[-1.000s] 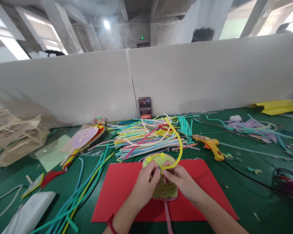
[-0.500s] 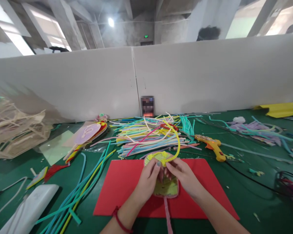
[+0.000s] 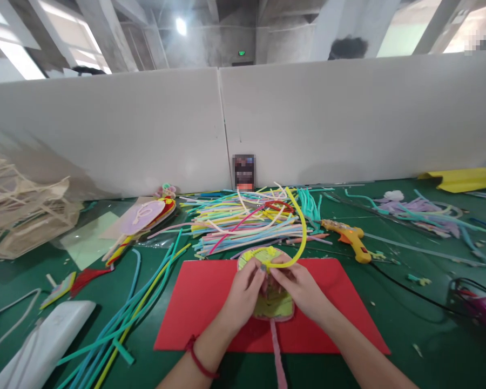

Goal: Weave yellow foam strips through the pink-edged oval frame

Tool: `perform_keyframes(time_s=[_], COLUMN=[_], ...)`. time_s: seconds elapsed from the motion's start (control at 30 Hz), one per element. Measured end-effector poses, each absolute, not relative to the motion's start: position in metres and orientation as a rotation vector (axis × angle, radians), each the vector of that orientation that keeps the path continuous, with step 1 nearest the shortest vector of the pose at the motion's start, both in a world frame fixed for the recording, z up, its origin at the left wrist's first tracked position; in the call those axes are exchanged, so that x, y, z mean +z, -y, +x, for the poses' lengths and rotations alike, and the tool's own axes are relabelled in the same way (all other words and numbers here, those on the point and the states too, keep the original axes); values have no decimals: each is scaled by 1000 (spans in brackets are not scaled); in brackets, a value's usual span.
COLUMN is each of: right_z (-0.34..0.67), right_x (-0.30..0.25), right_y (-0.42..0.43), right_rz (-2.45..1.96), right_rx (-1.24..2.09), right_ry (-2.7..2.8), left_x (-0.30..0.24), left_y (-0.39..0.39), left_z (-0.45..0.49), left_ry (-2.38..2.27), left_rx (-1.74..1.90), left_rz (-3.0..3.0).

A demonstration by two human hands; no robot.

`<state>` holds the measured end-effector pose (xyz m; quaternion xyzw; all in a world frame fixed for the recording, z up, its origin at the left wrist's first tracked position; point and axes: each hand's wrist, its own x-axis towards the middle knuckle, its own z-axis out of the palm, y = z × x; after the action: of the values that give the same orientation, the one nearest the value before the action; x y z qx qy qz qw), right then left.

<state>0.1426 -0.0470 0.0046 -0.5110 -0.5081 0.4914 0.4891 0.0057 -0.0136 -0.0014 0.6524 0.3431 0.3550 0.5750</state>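
Centrally, left hand (image 3: 245, 294) and right hand (image 3: 303, 289) pinch yellow strip (image 3: 304, 230) over pink-edged green panel (image 3: 274, 309).

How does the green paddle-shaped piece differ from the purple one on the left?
The green piece is under the left hand and right hand; the purple piece lies untouched. The green piece has yellow trim; the purple piece has a pale loop. The green piece's stem is pink; the purple piece's handle is pale. Both look rounded.
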Motion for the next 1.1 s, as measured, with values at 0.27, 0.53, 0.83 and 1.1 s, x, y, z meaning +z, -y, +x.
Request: perform_keyframes(time_s=[0.27, 0.53, 0.83, 1.1], right_z=[151, 157, 151, 150], right_x=[5, 9, 9, 2], right_y=[46, 46, 47, 47], right_rz=[-1295, -1251, -1301, -1278], right_rx=[1248, 1410, 1261, 1138], right_ry=[1199, 1232, 1252, 1340], left_x=[2, 2, 5, 4], left_y=[16, 17, 17, 16], left_z=[6, 7, 7, 5], left_ry=[-806, -784, -874, -776], left_rx=[736, 729, 727, 671], left_rz=[1531, 1510, 1651, 1532])
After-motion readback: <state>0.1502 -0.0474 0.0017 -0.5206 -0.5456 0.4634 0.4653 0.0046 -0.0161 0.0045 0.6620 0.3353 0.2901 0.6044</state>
